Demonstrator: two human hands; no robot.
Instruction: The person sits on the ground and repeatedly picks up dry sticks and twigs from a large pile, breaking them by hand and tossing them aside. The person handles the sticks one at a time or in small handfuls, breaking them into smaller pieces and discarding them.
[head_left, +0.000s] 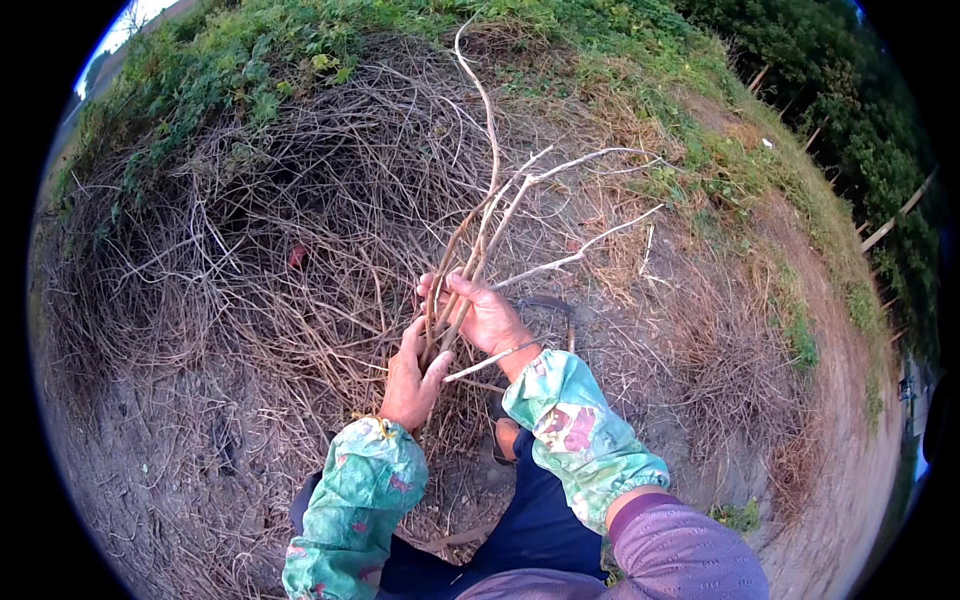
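Note:
A small bundle of dry branches [511,207] stands up in front of me, its bare, crooked tips fanning out forward and to the right. My left hand [408,385] grips the lower ends, thumb and fingers around them. Higher up, my right hand [487,315] is closed around the same branches. A short pale twig juts out to the right below my right hand, across the wrist. Just beyond that wrist, a dark curved thing [545,302] like a sickle blade lies on the ground, partly hidden by my arm.
A wide heap of tangled dry brushwood [330,180] spreads ahead and left. Green weeds [230,80] grow behind it. Dry stalks [735,350] lie on bare soil at right, beside a dirt path [835,450] with trees [850,120] beyond. My shoe [507,440] shows below my hands.

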